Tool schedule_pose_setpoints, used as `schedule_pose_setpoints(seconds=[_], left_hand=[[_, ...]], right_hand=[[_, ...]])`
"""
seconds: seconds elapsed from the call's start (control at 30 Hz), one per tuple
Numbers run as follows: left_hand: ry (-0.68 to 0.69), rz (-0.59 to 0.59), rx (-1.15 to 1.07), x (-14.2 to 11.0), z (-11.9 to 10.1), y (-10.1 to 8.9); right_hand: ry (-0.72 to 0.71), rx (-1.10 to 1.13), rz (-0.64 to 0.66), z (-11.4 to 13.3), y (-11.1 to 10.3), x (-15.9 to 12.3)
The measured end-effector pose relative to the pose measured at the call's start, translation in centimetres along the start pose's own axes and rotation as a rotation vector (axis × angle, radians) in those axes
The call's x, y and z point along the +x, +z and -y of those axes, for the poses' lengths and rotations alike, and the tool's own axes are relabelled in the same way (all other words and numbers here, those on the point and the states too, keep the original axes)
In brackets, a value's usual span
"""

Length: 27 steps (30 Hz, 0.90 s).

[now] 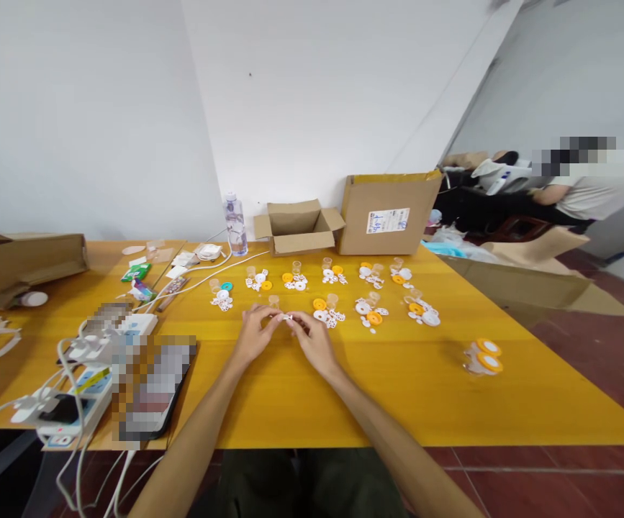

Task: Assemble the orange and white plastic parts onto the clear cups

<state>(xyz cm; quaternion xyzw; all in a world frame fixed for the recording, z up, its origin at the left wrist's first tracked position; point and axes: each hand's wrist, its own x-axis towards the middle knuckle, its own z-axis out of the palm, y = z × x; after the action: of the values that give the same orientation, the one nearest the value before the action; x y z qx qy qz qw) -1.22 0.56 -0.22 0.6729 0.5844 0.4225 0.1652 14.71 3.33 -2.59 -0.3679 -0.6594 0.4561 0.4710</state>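
Note:
Between the fingertips of both hands is a small white plastic piece, too small to make out fully. My left hand pinches it from the left, and my right hand from the right, just above the table. A clear plastic cup stands right behind the fingers. To the right of my right hand lies a group with an orange ring lid, white discs and white perforated pieces. Another group, with a teal ring, sits to the left.
Similar groups of cups, lids and discs stand in two rows. Two orange-lidded jars are at the right. Behind are an open carton, a large box and a water bottle. Power strips, cables and a phone lie left. A person sits far right.

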Motion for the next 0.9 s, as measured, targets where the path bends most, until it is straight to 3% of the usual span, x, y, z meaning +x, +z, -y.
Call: schedule_pose_setpoints(seconds=[0.23, 0.47, 0.9], left_hand=[[-0.056, -0.028, -0.125, 0.06, 0.36, 0.02], [-0.028, 0.021, -0.255, 0.08, -0.27, -0.16], [-0.065, 0.069, -0.299, 0.13, -0.24, -0.75]], right_hand=[[-0.013, 0.001, 0.04, -0.02, -0.07, -0.04], [-0.01, -0.08, 0.067, 0.01, -0.19, 0.02], [-0.034, -0.127, 0.109, -0.12, -0.25, -0.15]])
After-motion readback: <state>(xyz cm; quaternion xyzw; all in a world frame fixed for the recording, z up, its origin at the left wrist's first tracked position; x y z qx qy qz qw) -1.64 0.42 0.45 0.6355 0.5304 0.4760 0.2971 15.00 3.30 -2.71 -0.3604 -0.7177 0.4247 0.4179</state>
